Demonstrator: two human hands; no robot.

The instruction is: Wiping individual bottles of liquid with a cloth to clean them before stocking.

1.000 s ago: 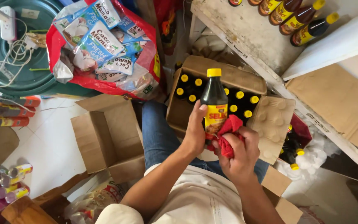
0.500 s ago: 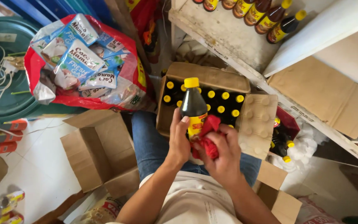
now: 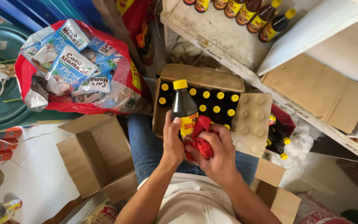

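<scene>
My left hand [image 3: 172,143] grips a dark bottle with a yellow cap [image 3: 183,105], held upright over my lap. Against the bottle's lower side, my right hand [image 3: 218,155] presses a bunched red cloth [image 3: 199,139]. Just behind the bottle sits an open cardboard box [image 3: 201,77] holding several more dark bottles with yellow caps [image 3: 216,101]. Its flap with round dents [image 3: 251,122] hangs to the right.
An empty open cardboard box [image 3: 98,155] lies on the white floor at my left. A red bag of blue and white sachets [image 3: 73,68] stands behind it. Several similar bottles [image 3: 249,12] line a wooden shelf [image 3: 220,37] ahead. A green tub [image 3: 1,74] is at far left.
The bottle and both hands have shifted left and lower in view as my head moved. The red cloth stays pressed on the bottle, now lower against its side.
</scene>
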